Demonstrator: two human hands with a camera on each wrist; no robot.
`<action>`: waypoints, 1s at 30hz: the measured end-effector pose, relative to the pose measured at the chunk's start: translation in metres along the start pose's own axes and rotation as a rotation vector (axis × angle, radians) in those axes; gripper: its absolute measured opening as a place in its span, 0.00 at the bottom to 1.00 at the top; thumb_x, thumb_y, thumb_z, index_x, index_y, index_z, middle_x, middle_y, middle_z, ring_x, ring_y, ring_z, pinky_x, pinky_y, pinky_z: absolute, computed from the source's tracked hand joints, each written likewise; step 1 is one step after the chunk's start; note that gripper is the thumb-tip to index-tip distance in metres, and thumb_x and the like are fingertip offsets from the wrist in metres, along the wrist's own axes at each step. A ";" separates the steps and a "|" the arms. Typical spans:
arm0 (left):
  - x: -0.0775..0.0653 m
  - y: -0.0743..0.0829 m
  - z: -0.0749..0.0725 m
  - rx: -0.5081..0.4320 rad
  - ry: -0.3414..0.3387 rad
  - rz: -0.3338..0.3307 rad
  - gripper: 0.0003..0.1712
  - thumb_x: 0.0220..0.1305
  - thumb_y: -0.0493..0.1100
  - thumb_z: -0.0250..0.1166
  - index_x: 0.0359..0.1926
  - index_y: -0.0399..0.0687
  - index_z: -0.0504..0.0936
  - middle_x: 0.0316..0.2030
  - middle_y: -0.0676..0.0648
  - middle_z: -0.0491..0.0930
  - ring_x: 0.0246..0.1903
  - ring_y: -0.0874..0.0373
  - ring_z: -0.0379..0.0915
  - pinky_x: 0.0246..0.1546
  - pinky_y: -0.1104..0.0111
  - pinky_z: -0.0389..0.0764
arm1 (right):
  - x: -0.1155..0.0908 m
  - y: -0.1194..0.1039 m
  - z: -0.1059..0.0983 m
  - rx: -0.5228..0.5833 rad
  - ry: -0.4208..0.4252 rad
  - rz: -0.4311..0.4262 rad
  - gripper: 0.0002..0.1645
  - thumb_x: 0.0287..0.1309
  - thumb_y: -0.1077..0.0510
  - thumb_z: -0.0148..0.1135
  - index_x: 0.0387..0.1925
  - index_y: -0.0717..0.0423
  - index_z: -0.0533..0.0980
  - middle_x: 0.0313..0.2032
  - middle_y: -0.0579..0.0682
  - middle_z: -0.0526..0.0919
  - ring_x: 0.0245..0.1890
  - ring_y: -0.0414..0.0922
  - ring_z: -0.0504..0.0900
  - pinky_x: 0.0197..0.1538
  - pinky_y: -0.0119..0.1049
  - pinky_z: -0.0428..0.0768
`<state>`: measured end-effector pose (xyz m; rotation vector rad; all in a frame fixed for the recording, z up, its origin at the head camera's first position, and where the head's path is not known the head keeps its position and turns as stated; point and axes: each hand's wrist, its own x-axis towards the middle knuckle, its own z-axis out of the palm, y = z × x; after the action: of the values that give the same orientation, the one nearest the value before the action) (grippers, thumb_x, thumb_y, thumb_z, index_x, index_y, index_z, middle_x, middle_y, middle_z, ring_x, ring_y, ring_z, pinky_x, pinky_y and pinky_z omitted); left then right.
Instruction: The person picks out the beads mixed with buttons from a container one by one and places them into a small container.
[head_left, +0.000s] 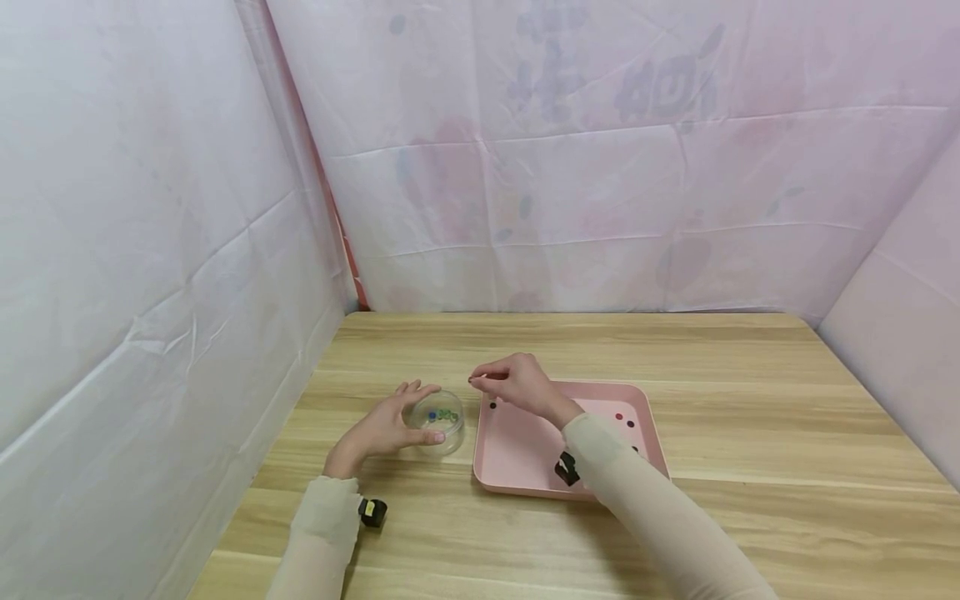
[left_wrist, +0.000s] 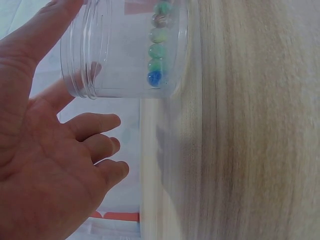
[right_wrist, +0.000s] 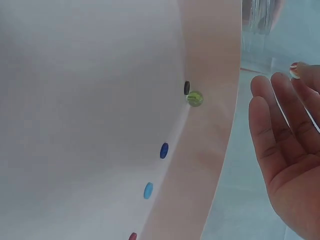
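My left hand (head_left: 382, 427) grips a clear plastic jar (head_left: 425, 446) near its rim, thumb and index finger on opposite sides. The jar stands upright on the table. Inside, several green and clear marbles (left_wrist: 157, 51) and a blue marble (left_wrist: 154, 78) lie along the bottom. My right hand (head_left: 523, 383) hovers above the upper left corner of the pink tray (head_left: 517, 450), pinching a small red-and-white marble (right_wrist: 294, 70) between thumb and index finger. Its other fingers are extended. A yellow-green marble (right_wrist: 195, 98) sits against the tray wall beside a black disc (right_wrist: 187, 88).
Flat discs lie in the tray: a dark blue disc (right_wrist: 164, 150), a light blue disc (right_wrist: 148, 190), a red disc (head_left: 618, 416) and a black disc (head_left: 631, 424). White cloth (head_left: 495, 192) hangs behind and beside the wooden table (head_left: 780, 400).
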<state>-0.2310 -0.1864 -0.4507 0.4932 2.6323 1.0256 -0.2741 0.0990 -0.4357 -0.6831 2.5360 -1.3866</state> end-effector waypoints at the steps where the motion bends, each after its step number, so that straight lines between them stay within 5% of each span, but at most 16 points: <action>1: 0.000 0.000 0.000 -0.002 -0.001 -0.001 0.53 0.58 0.64 0.78 0.80 0.57 0.67 0.82 0.30 0.49 0.83 0.30 0.36 0.76 0.29 0.50 | 0.000 0.000 0.001 0.003 -0.001 -0.005 0.18 0.72 0.47 0.67 0.54 0.50 0.88 0.42 0.58 0.93 0.38 0.59 0.91 0.35 0.33 0.85; 15: -0.001 0.001 0.000 -0.002 0.000 -0.001 0.53 0.59 0.64 0.78 0.80 0.58 0.66 0.83 0.31 0.49 0.83 0.31 0.35 0.75 0.28 0.51 | 0.004 -0.012 0.016 0.043 -0.039 -0.045 0.12 0.70 0.51 0.69 0.49 0.48 0.90 0.44 0.50 0.93 0.38 0.50 0.93 0.37 0.32 0.85; 23: -0.001 0.000 0.001 -0.014 -0.003 0.003 0.52 0.60 0.64 0.77 0.81 0.58 0.66 0.83 0.32 0.47 0.84 0.32 0.34 0.75 0.28 0.50 | 0.007 -0.018 0.023 0.039 -0.082 -0.072 0.12 0.70 0.52 0.70 0.50 0.50 0.90 0.43 0.53 0.93 0.40 0.56 0.92 0.36 0.30 0.83; 30: -0.001 0.000 0.000 -0.012 -0.005 0.001 0.52 0.60 0.63 0.77 0.81 0.58 0.66 0.83 0.33 0.48 0.84 0.32 0.34 0.75 0.28 0.51 | 0.008 -0.020 0.027 0.013 -0.089 -0.083 0.13 0.70 0.52 0.70 0.51 0.52 0.90 0.41 0.56 0.93 0.33 0.50 0.89 0.32 0.28 0.79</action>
<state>-0.2298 -0.1864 -0.4506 0.4943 2.6203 1.0380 -0.2652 0.0659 -0.4334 -0.8366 2.4536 -1.3653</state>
